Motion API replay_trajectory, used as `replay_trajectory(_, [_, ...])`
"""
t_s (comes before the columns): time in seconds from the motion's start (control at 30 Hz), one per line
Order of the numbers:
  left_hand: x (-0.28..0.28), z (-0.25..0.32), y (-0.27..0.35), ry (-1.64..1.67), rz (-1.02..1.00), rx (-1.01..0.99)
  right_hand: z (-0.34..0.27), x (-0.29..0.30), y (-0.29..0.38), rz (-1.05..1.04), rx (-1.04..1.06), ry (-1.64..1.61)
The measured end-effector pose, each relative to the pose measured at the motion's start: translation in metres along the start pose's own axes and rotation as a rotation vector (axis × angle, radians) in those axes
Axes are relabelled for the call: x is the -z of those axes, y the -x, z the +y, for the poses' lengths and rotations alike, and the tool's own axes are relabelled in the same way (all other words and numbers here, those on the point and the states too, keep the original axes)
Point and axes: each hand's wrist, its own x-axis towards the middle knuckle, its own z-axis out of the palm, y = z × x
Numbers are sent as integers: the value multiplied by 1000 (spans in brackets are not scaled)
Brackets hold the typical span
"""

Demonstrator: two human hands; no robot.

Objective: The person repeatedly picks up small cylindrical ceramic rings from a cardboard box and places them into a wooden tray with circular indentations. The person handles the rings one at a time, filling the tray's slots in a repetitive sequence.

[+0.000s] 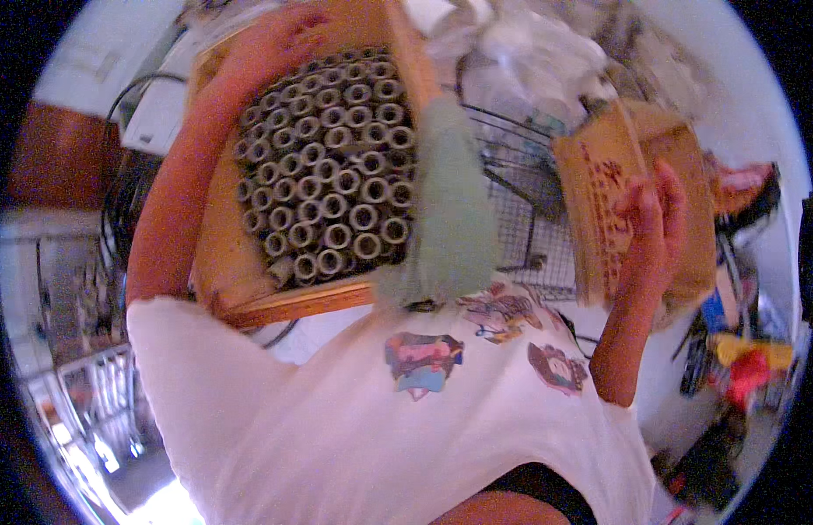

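A cardboard box (232, 216) stands before me, packed with short grey tubes (337, 205) whose round open ends face up. My left hand (301, 36) reaches over the far left part of this box, near its back wall; it is blurred, and its fingers are partly hidden. A pale green cloth or sheet (456, 197) hangs over the box's right side. My right hand (652, 203) is at a second cardboard box (593, 164), which bears printed writing. Its fingers are bent in front of that box, and whether they grip anything is unclear.
Between the two boxes is a black wire mesh basket (534, 239). Translucent plastic bags (531, 59) lie behind it. A white device (160, 118) with a black cable is at the left. Yellow and red items (751, 367) show at the right, a metal rack (91, 420) at lower left.
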Motion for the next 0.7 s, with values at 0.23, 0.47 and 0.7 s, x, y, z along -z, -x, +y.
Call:
replay_trajectory(0.23, [2, 115, 9, 82, 45, -150, -10, 73, -24, 272, 123, 133])
replay_trajectory(0.47, [-18, 179, 15, 284, -160, -260, 15, 147, -46, 412, 71, 132])
replay_trajectory(0.7, [-53, 174, 29, 378, -290, -350, 78, 201, -76, 119, -342, 514])
